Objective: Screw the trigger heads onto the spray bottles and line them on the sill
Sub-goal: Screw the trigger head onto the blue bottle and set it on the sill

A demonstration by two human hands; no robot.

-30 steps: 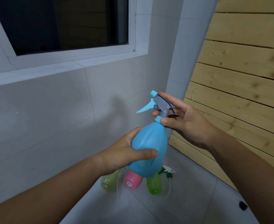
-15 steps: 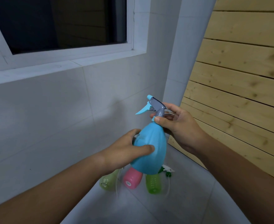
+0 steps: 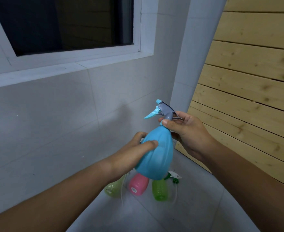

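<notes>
I hold a round blue spray bottle (image 3: 159, 154) in mid-air, tilted slightly. My left hand (image 3: 131, 154) wraps its body. My right hand (image 3: 186, 131) pinches the collar under the grey and blue trigger head (image 3: 164, 110), which sits on the bottle's neck with its nozzle pointing left. On the floor below lie a pale green bottle (image 3: 112, 188), a pink bottle (image 3: 138, 185) and a bright green bottle (image 3: 159, 190). A white and green trigger head (image 3: 173, 177) lies beside them. The white window sill (image 3: 37, 72) runs along the upper left.
A dark window (image 3: 62, 22) sits above the sill in a tiled wall. A wooden plank wall (image 3: 248, 81) stands at the right. The floor (image 3: 154, 215) is grey tile, with thin white dip tubes lying near the bottles.
The bottle has dropped a little lower and my right hand has shifted its grip around the trigger head's collar. The view has tilted slightly.
</notes>
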